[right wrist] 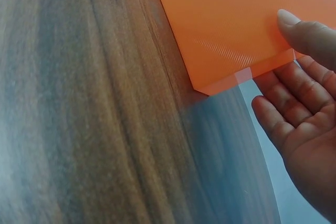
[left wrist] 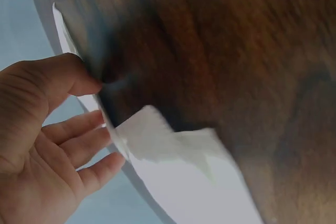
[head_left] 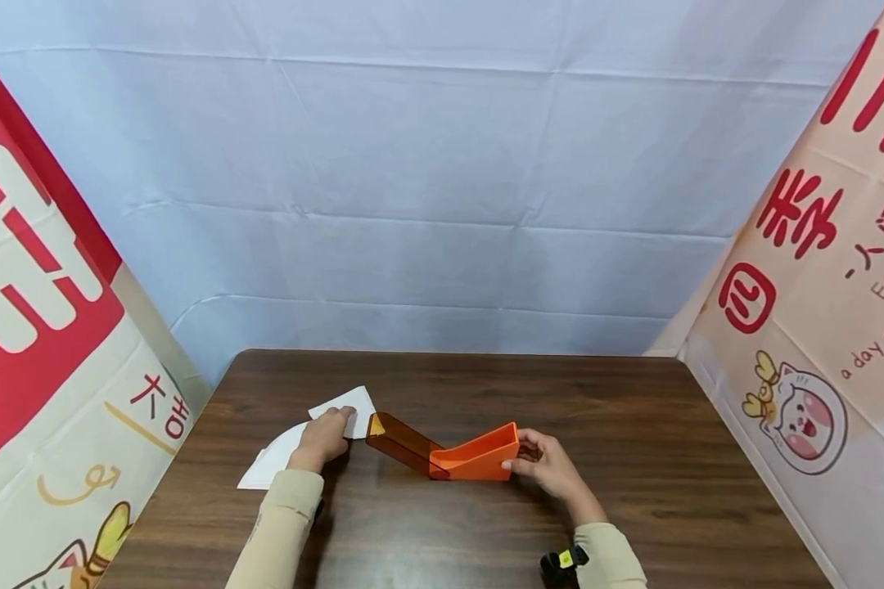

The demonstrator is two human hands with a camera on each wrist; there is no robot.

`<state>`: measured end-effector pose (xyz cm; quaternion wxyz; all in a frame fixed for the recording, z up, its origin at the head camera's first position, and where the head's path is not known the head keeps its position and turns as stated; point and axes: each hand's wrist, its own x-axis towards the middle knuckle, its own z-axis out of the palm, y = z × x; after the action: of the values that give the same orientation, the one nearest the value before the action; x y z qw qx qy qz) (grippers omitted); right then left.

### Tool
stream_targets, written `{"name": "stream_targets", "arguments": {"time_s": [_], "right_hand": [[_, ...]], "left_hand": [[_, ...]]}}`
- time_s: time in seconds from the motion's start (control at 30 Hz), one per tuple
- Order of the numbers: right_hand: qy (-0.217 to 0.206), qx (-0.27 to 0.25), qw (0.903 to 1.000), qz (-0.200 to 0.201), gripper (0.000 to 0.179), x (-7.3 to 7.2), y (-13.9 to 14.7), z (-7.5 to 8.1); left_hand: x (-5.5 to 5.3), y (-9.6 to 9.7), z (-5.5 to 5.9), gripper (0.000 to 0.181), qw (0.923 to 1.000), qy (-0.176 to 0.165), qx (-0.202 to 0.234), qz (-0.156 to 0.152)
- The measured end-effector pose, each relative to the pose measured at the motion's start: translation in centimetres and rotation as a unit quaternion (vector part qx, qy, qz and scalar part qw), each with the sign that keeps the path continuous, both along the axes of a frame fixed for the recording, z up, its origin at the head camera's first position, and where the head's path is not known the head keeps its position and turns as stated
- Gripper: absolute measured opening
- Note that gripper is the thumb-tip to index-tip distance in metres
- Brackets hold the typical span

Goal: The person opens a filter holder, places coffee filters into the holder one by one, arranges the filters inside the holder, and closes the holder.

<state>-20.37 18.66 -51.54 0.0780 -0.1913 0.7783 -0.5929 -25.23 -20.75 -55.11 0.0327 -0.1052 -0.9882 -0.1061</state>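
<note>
My left hand (head_left: 326, 439) pinches a thin white sheet of paper (left wrist: 65, 38) between thumb and fingers at the left of the table. More white paper (head_left: 271, 463) lies fanned out on the tabletop beside that hand. On the table to its right stands an orange plastic box (head_left: 479, 463), its see-through brown lid (head_left: 403, 443) tipped open toward the left hand. The box's right end is gripped by my right hand (head_left: 551, 469), with the thumb on the near side and the fingers around the end wall.
Everything sits on a dark wooden table (head_left: 656, 458). A pale cloth backdrop (head_left: 427, 204) hangs behind it, and printed banners stand at the left (head_left: 51, 458) and right (head_left: 796, 311) sides.
</note>
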Motion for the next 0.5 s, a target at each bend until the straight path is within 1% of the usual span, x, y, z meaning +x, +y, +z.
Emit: {"name": "stream_targets", "arguments": {"time_s": [0.13,0.2,0.37,0.5], "right_hand": [[0.002,-0.003,1.0,-0.005,0.034,-0.02,0.02,-0.28],[0.002,-0.004,1.0,-0.008,0.034,-0.05,0.02,-0.37],[0.002,0.003,1.0,-0.007,0.034,-0.07,0.03,-0.24],[0.006,0.004,1.0,-0.006,0.034,-0.01,0.01,-0.23]], "left_hand": [[0.16,-0.12,0.14,0.039,0.9994,0.026,-0.021,-0.009],[0.2,-0.2,0.17,0.033,0.9989,0.032,-0.031,-0.013],[0.24,-0.41,0.17,0.014,0.9986,0.042,-0.027,-0.019],[0.27,-0.5,0.01,0.013,0.9985,0.047,-0.017,-0.021]]}}
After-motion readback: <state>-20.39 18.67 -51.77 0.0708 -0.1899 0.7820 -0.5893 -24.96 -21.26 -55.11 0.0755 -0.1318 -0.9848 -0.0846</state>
